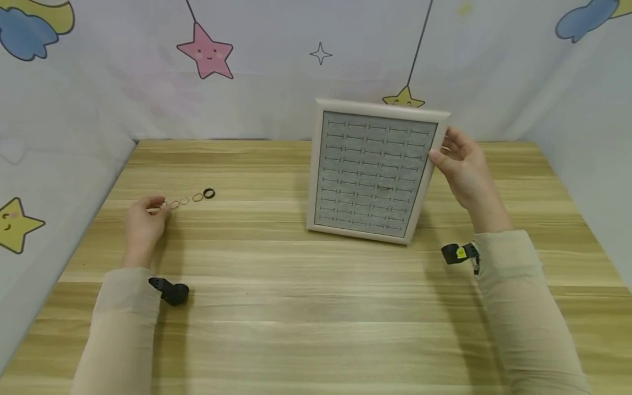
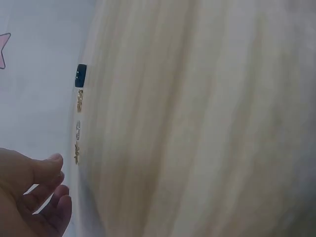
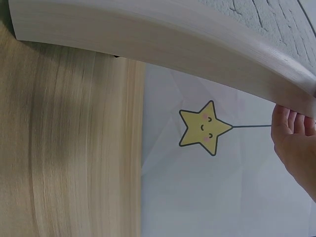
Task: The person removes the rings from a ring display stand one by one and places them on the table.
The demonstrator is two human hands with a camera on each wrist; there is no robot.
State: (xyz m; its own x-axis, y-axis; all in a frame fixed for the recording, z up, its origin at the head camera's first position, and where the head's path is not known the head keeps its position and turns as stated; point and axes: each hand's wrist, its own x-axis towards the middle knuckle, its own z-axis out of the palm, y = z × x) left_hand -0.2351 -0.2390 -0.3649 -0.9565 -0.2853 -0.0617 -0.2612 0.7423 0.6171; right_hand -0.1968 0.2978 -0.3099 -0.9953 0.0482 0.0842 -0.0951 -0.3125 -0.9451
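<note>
My left hand [image 1: 145,222] is low at the table's left, thumb and forefinger pinching a small ring [image 1: 165,204] at the end of a row. Beyond it lie a gold ring [image 1: 174,205], a silver ring [image 1: 185,201], another gold ring [image 1: 197,197] and a wide black ring [image 1: 209,193]. In the left wrist view the fingers hide the pinched ring. My right hand [image 1: 466,173] grips the right edge of a pale-framed ring display board [image 1: 370,164], thumb in front. The board stands tilted on the table, its grey face lined with slots; one ring [image 1: 385,188] sits in it.
The wood-grain table [image 1: 257,307] meets a white cloth backdrop [image 1: 266,82] printed with stars and clouds. Black wrist cameras [image 1: 175,293] are strapped to both sleeves.
</note>
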